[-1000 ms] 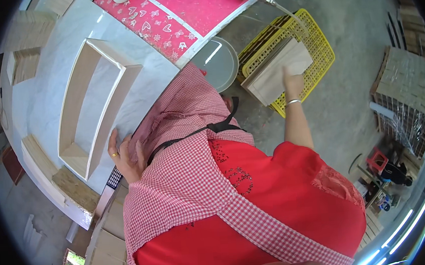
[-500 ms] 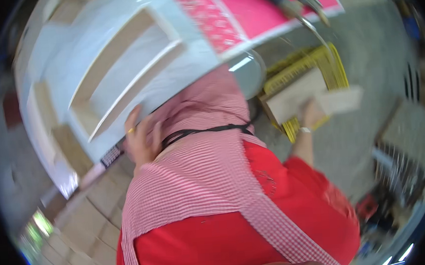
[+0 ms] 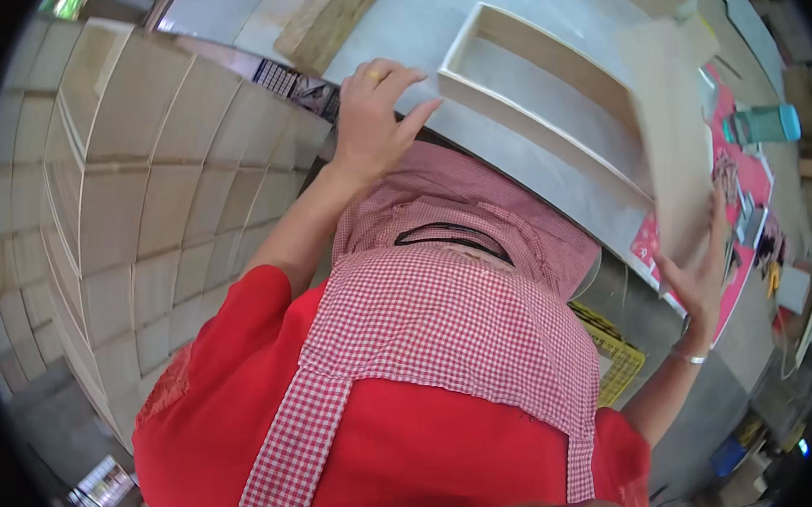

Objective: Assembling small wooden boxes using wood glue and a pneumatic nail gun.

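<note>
My left hand (image 3: 376,114), with a ring on one finger, rests fingers spread on the edge of the grey worktable (image 3: 428,26). Just to its right lies an open wooden box frame (image 3: 545,93) with a middle divider. My right hand (image 3: 704,275), a bracelet on the wrist, grips a flat pale wooden board (image 3: 675,131) from below and holds it upright over the right end of the frame. My red shirt and red-checked apron (image 3: 450,345) fill the middle of the view.
Stacks of pale wooden panels (image 3: 129,197) stand at the left. A wooden block (image 3: 328,19) lies on the table above my left hand. A pink patterned sheet (image 3: 735,183), a teal container (image 3: 759,123) and a yellow wire basket (image 3: 611,362) are at the right.
The view has swung round. My right hand lifted the wooden board from the yellow basket and brought it up over the box frame. My left hand stayed on the table edge.
</note>
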### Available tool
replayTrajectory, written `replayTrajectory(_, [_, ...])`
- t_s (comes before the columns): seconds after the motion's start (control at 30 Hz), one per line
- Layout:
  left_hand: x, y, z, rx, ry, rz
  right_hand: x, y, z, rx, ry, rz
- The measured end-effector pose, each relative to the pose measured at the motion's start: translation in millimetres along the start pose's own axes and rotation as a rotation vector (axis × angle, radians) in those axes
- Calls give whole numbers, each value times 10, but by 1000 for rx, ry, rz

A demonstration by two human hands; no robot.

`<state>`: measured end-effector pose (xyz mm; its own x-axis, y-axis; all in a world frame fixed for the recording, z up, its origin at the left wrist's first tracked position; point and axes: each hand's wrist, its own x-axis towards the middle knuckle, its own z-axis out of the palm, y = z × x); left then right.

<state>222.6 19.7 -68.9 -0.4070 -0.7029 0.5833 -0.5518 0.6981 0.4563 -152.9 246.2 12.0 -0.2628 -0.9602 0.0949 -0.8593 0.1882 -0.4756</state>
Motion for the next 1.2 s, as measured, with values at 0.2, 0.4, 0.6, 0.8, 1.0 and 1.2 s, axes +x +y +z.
replayTrajectory(0.2, [146,-141,174,-31,-85,-68,929,-338,93,-171,-233,-280])
replayTrajectory(0.4, [210,-139,180,-98,-174,-135,1148,-443,185,-233,-298,-372])
replayTrajectory(0.6, [301,-105,161,-94,-219,-86,1260,-345,270,-223,-311,-424])
replayTrajectory(0.8, [375,-85,65,74,-233,60,1343,-151,349,-206,-309,-464])
replayTrajectory(1.0, [435,-53,56,118,-295,57,1279,-114,401,-246,-282,-469])
replayTrajectory(1.2, [476,-12,21,152,-340,32,1206,-84,476,-278,-270,-431])
